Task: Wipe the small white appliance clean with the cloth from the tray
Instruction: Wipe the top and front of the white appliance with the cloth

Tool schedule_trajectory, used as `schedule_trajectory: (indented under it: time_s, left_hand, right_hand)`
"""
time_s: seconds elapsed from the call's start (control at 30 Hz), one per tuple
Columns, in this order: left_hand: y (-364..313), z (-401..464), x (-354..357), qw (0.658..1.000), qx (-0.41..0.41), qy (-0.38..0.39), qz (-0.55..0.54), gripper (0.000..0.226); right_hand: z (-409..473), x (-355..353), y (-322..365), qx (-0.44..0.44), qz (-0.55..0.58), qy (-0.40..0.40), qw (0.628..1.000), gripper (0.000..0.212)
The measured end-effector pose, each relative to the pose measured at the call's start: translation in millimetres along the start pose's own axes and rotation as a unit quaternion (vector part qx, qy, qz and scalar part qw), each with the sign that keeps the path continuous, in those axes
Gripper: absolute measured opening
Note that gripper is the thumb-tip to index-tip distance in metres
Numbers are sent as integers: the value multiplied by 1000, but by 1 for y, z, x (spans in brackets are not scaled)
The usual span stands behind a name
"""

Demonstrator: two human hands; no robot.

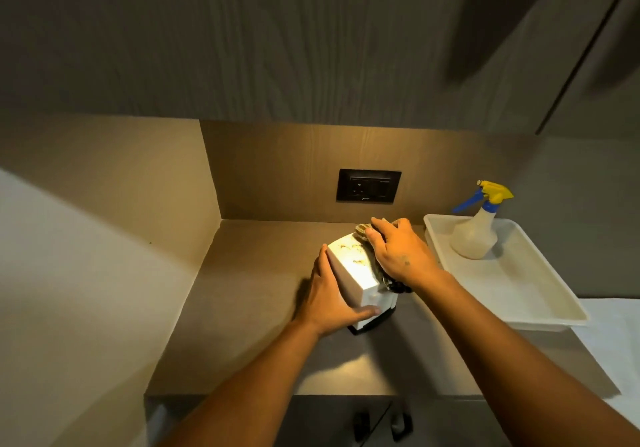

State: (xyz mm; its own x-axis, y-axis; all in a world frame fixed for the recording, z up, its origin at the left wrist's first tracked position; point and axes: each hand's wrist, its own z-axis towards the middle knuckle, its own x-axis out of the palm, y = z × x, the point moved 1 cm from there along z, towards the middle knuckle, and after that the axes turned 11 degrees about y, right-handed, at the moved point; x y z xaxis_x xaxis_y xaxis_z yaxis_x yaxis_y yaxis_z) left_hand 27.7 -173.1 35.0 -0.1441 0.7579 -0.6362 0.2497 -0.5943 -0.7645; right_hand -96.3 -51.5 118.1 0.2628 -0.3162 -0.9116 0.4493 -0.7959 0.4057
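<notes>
A: A brown counter sits in a dim alcove with a dark wall socket at twelve o'clock. Where is the appliance?

B: The small white appliance stands mid-counter, tilted. The left hand wraps its nine o'clock side, fingers curled round the near corner. The right hand lies flat at three o'clock, pressing the cloth against it rather than pinching.

A: How will it handle?

B: It looks light and rigid with a smooth casing, so likely to slide or tip under rubbing; bracing low on the side seems wise. The cloth is soft and bunches. The white tray with the spray bottle sits at three o'clock.
</notes>
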Motion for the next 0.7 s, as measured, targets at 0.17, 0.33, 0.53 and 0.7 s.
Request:
schedule_trajectory:
  time_s: [0.17,0.33,0.53,0.7]
  left_hand:
    - [11,7,10,998,23,-18,-51,150]
    - [11,8,9,996,46,-19,-77,146]
    - [11,6,6,996,56,-26,-68,142]
    - [8,7,5,995,56,-23,-76,140]
  right_hand:
    - [-23,8,-11,8,-28,-57,998,52]
    - [-26,0,-8,51,-44,-52,996,46]
    - [-49,7,-8,-9,-127,-66,990,48]
    - [-33,-9,-7,59,-130,-39,989,45]
